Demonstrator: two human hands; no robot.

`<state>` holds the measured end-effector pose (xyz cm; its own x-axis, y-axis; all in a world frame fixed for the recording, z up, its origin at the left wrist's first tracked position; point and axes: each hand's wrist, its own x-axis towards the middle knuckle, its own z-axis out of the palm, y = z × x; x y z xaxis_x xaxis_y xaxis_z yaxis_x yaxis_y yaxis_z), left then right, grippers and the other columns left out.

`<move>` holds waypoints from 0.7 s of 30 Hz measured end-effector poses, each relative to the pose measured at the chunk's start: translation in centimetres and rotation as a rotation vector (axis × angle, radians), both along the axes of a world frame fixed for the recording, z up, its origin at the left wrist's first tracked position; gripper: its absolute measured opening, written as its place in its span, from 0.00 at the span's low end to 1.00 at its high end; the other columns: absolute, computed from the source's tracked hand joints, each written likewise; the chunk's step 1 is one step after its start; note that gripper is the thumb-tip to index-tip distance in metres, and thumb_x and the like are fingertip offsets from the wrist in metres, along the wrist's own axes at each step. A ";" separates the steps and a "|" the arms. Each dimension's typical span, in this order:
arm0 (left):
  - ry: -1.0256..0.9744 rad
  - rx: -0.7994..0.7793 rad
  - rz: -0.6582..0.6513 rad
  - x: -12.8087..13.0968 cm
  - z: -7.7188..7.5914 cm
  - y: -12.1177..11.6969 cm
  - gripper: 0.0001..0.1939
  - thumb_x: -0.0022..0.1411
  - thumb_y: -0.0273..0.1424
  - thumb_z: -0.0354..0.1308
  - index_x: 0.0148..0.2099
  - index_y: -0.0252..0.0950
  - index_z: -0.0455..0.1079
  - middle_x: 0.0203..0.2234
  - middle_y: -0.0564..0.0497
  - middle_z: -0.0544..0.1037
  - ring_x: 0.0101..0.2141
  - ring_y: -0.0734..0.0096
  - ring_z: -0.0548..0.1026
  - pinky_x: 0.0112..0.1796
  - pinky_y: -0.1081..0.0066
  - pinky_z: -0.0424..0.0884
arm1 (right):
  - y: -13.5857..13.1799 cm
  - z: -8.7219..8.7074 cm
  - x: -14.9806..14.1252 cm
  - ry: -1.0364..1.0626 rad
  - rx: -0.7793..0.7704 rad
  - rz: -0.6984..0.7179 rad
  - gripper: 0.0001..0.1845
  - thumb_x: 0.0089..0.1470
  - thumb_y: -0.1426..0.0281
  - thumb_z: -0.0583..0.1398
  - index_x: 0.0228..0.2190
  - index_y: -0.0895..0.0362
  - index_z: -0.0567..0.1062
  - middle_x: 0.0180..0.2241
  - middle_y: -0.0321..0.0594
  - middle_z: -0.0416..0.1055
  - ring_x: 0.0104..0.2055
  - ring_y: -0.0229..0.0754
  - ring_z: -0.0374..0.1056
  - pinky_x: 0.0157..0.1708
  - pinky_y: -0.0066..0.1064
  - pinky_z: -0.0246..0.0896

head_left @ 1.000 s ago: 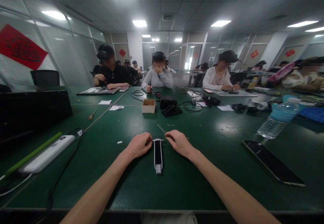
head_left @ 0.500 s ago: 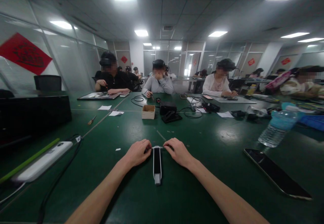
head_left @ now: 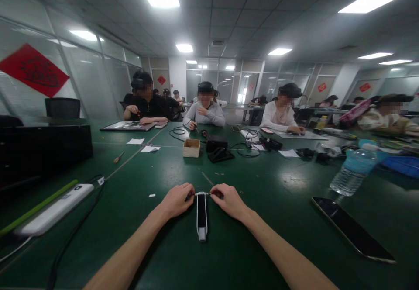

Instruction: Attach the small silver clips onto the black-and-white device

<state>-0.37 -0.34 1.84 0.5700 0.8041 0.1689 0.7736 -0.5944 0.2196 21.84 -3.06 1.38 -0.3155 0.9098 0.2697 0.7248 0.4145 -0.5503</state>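
A narrow thing with a white U-shaped frame, a dark middle and a pale grey block at its near end (head_left: 202, 218) lies lengthwise before me on the green table. A thin crosswise rod (head_left: 203, 193) spans its far end. My left hand (head_left: 179, 199) rests at the left, thumb and fingers pinched on the rod's left end. From the right, my right hand (head_left: 228, 200) pinches the rod's other end. The fingers hide both rod tips, and the thing's exact kind is unclear.
To the right lie a phone (head_left: 352, 229) and a water bottle (head_left: 355, 170). A white power strip (head_left: 57, 209) with a cable lies left, a screwdriver (head_left: 118, 157) beyond it. Ahead stand a small box (head_left: 191, 149) and black devices (head_left: 217, 143). People sit across the table.
The view has tilted up slightly. My right fingers have closed in nearer the rod's right end; my left hand stays nearly the same. Opposite, a person's hand has dropped from the face.
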 end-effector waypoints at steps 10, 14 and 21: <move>0.008 0.008 0.001 0.1 -0.2 0.2 0.06 0.62 0.30 0.49 0.39 0.37 0.67 0.35 0.49 0.75 0.34 0.66 0.72 0.35 0.69 0.66 | 0.2 -0.1 -0.2 0.007 0.020 0.003 0.05 0.55 0.73 0.59 0.35 0.57 0.75 0.35 0.39 0.73 0.38 0.41 0.67 0.40 0.32 0.62; 0.011 0.002 0.001 0.2 0.1 0.1 0.07 0.62 0.30 0.48 0.39 0.37 0.67 0.35 0.48 0.75 0.34 0.66 0.72 0.35 0.68 0.66 | 0.3 -0.1 -0.1 0.003 0.028 0.013 0.05 0.54 0.73 0.60 0.35 0.56 0.75 0.36 0.40 0.73 0.41 0.42 0.67 0.42 0.34 0.62; 0.011 0.006 -0.002 0.1 0.1 -0.1 0.07 0.62 0.29 0.49 0.39 0.37 0.67 0.35 0.48 0.75 0.34 0.66 0.72 0.35 0.69 0.66 | 0.1 0.1 -0.5 -0.004 0.013 0.002 0.07 0.56 0.71 0.59 0.37 0.57 0.75 0.37 0.41 0.73 0.41 0.43 0.67 0.43 0.34 0.63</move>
